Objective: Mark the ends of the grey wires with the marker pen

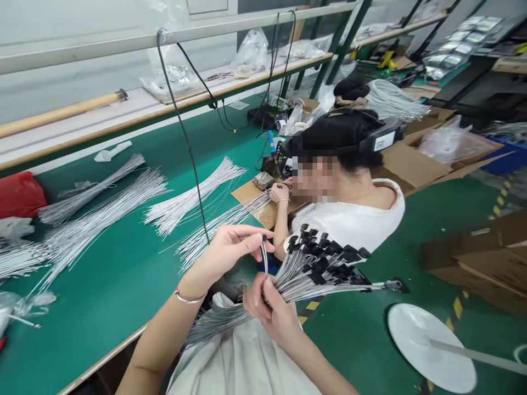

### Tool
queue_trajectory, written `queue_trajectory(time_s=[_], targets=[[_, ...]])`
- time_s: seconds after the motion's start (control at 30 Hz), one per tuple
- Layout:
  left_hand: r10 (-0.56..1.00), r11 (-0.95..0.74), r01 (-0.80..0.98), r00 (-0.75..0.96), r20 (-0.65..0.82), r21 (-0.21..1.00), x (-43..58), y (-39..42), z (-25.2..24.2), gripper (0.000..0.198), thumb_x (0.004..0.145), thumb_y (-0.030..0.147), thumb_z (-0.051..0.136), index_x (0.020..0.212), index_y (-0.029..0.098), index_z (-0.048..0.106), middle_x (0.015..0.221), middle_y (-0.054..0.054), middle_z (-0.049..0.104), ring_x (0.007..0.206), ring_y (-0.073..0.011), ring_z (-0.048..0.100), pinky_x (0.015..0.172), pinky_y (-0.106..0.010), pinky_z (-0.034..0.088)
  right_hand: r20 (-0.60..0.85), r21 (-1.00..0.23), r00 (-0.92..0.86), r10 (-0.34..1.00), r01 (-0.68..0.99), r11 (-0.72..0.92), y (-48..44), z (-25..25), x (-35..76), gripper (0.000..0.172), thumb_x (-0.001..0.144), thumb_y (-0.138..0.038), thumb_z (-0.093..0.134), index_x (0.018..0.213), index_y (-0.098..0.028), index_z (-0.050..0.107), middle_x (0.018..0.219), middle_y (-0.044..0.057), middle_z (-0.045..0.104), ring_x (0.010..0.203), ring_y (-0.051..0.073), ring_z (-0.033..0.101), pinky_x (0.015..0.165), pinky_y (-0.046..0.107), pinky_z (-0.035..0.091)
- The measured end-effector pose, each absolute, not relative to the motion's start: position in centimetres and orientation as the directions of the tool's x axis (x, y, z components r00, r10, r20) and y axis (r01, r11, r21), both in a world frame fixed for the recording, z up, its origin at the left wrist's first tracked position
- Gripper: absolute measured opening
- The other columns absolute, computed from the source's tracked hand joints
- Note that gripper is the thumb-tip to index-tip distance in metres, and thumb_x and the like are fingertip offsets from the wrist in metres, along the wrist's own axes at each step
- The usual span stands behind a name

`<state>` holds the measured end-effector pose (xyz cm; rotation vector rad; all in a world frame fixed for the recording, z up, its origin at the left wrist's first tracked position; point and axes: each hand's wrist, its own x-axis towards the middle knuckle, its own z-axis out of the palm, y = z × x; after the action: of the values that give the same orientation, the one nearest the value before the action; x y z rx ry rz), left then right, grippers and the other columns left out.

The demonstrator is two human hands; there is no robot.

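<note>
My right hand [269, 304] is wrapped round a thick bundle of grey-white cables [288, 274] just above my lap. Black connectors [325, 252] fan out at the bundle's upper right end, and its other end trails left across my lap. One cable [264, 260] stands up apart from the rest. Its small black connector [264, 239] is pinched between the thumb and fingers of my left hand [236, 249], which wears a bracelet.
Several bundles of white wires [193, 195] lie on the green table [102, 285]. A co-worker in white [346, 219] sits close on the right, hands at a brown board [247, 193]. A black cord [185, 131] hangs ahead. A round white stool [428, 345] and cardboard boxes [481, 258] stand on the right.
</note>
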<state>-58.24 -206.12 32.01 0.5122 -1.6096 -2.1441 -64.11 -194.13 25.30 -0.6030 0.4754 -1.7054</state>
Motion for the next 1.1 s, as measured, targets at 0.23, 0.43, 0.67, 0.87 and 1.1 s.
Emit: queue_trajectory(time_s=[0.23,0.43,0.67,0.87,1.1], targets=[[-0.551,-0.242,0.099,-0.833,-0.053,0.965,-58.0,-205.5,32.7,0.033,0.071,0.043,0.072,0.085,0.013,0.069,0.073,-0.005,0.068,0.055,-0.0081,0.055,0.057,-0.021,0.046,0.139,-0.624,-0.140,-0.980,0.757,-0.197,-193.7,25.4,-63.9,0.036,0.090,-0.042,0.050,0.064,-0.017,0.054,0.039,-0.010,0.022,0.035,0.005,0.017,0.041,0.021,0.019],[-0.550,-0.185,0.009,-0.829,-0.096,0.983,-58.2,-206.0,33.5,0.040,0.058,0.041,0.080,0.060,0.013,0.052,0.054,0.002,0.056,0.052,-0.0064,0.051,0.052,-0.018,0.040,0.082,-0.642,-0.127,-0.989,0.752,-0.150,-193.6,25.4,-64.1,0.037,0.086,-0.045,0.054,0.061,-0.018,0.053,0.037,-0.010,0.022,0.034,0.005,0.017,0.040,0.021,0.018],[-0.519,-0.039,-0.062,-0.852,-0.074,0.997,-59.1,-206.4,34.2,0.040,0.065,0.040,0.075,0.056,0.013,0.046,0.050,0.005,0.046,0.047,-0.0035,0.038,0.044,-0.017,0.028,-0.018,-0.683,-0.169,-0.986,0.722,-0.111,-193.8,25.5,-64.3,0.039,0.081,-0.049,0.059,0.058,-0.018,0.050,0.035,-0.011,0.021,0.032,0.005,0.016,0.040,0.022,0.021],[-0.409,0.052,-0.021,-0.912,0.002,0.998,-59.6,-206.6,34.4,0.037,0.071,0.041,0.071,0.062,0.013,0.049,0.054,0.004,0.048,0.050,-0.0040,0.040,0.047,-0.017,0.032,0.026,-0.658,-0.163,-0.986,0.740,-0.140,-193.7,25.6,-64.3,0.039,0.084,-0.046,0.057,0.058,-0.018,0.051,0.036,-0.011,0.022,0.032,0.004,0.016,0.040,0.021,0.020],[-0.417,0.235,0.026,-0.900,0.125,0.972,-60.3,-205.3,34.8,0.026,0.078,0.037,0.064,0.088,0.012,0.059,0.083,-0.004,0.063,0.070,-0.0105,0.057,0.063,-0.021,0.045,0.013,-0.663,-0.152,-0.988,0.739,-0.122,-193.5,25.6,-64.4,0.039,0.082,-0.047,0.058,0.058,-0.017,0.050,0.037,-0.011,0.022,0.033,0.004,0.017,0.040,0.021,0.018]])
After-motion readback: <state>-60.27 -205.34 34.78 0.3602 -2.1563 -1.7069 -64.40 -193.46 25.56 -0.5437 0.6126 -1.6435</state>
